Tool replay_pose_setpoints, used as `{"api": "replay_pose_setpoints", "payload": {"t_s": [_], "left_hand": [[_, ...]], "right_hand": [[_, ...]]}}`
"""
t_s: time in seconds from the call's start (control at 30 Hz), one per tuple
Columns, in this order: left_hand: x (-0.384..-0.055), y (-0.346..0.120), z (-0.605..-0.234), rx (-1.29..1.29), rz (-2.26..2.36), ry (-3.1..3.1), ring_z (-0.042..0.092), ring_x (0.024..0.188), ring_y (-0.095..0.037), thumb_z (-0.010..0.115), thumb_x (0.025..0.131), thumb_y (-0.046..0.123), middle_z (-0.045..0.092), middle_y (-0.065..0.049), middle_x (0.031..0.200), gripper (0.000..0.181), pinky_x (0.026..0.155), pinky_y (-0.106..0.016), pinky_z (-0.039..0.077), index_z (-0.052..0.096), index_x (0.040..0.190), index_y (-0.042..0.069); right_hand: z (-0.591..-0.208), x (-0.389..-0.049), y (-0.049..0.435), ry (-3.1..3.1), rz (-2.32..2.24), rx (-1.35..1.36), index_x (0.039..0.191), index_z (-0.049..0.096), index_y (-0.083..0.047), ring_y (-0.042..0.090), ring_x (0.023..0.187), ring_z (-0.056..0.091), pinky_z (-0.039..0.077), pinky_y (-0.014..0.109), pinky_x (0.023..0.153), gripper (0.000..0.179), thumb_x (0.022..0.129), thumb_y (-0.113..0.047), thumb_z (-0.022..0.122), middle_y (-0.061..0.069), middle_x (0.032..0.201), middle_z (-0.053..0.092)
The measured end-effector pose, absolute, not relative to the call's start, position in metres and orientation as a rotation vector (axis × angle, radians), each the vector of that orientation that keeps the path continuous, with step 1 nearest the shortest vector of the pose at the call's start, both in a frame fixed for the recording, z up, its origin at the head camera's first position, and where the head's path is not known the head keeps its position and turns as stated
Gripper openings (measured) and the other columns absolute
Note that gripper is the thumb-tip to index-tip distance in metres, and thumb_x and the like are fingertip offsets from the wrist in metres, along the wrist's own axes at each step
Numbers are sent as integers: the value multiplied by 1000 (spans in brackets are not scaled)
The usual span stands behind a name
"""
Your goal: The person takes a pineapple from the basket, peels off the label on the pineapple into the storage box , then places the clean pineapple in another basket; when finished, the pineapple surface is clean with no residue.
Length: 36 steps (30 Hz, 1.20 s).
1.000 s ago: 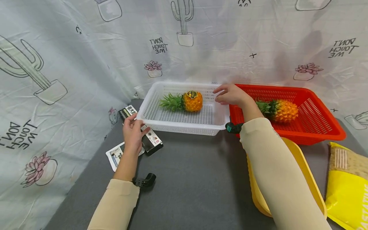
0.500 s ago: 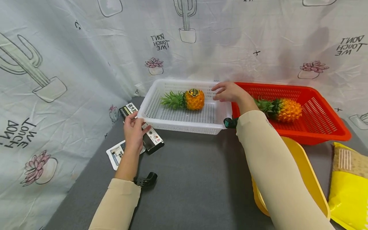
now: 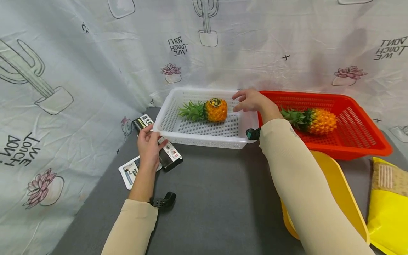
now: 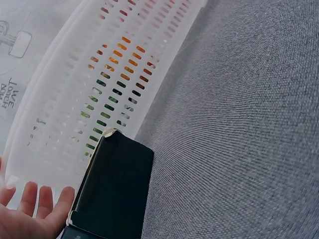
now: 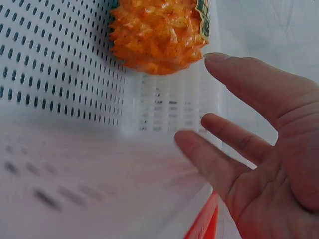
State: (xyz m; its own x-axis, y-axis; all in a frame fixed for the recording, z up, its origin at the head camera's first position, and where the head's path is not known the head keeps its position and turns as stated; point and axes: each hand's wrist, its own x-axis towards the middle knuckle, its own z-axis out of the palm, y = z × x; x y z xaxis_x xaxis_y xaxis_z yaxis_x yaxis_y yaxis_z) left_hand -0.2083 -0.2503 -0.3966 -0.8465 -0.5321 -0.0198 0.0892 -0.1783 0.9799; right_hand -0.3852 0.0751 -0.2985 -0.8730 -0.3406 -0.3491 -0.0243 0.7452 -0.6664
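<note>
A white perforated basket (image 3: 204,139) stands at the back of the table with a small orange pineapple (image 3: 217,110) lying in it. At the basket's near left corner, my left hand (image 3: 148,147) has its fingertips by the rim and its thumb over a black box (image 3: 170,156). In the left wrist view, the fingers (image 4: 46,201) look loosely extended beside that box. Over the basket's right end hovers my right hand (image 3: 251,101), fingers spread and nothing in them. The right wrist view shows its thumb close to the pineapple's base (image 5: 159,37).
To the right, a red basket (image 3: 353,150) holds another pineapple (image 3: 322,122). A yellow tray (image 3: 344,198) lies partly under the right sleeve, beside a yellow and tan bag (image 3: 385,212). A flat white packet (image 3: 129,171) sits under the left forearm.
My right hand has shifted slightly left over the white basket, toward the pineapple. The left hand stays at the basket corner. The head view has shifted a little.
</note>
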Motion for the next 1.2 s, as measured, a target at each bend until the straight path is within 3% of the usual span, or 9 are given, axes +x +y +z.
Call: {"api": "replay_pose_setpoints", "payload": {"t_s": [0.2,0.43,0.7,0.97,1.2], "left_hand": [[-208,-249,-395,516,-2062,-1694,64,107,-20,49,98,6,60,-1,119,46,83,-33,62,49,144,11],[-205,-249,-396,512,-2062,-1690,65,106,-19,50,99,8,61,-2,121,46,84,-34,61,50,144,11],[-205,-247,-395,496,-2056,-1681,64,107,-22,51,98,8,62,-10,127,45,85,-38,61,51,143,10],[-203,-246,-396,519,-2047,-1667,65,104,-18,50,97,7,62,-3,119,46,85,-37,61,51,143,11],[-205,-243,-395,516,-2042,-1676,66,104,-17,50,97,7,62,-4,120,47,87,-38,61,52,143,11]], "right_hand": [[-300,-386,67,2457,-981,-339,156,45,-21,38,142,44,48,52,111,73,91,-24,78,16,164,36],[-309,-389,57,2435,-969,-363,159,39,-27,39,146,37,45,63,110,83,87,-27,81,13,167,32],[-314,-392,51,2424,-934,-382,160,37,-31,39,149,33,38,69,112,86,87,-30,81,13,168,31],[-319,-392,37,2447,-891,-475,160,38,-25,37,149,33,35,59,120,87,85,-23,82,15,165,34],[-323,-395,35,2397,-900,-436,165,25,-29,37,150,30,40,62,115,98,85,-20,81,14,170,22]]}}
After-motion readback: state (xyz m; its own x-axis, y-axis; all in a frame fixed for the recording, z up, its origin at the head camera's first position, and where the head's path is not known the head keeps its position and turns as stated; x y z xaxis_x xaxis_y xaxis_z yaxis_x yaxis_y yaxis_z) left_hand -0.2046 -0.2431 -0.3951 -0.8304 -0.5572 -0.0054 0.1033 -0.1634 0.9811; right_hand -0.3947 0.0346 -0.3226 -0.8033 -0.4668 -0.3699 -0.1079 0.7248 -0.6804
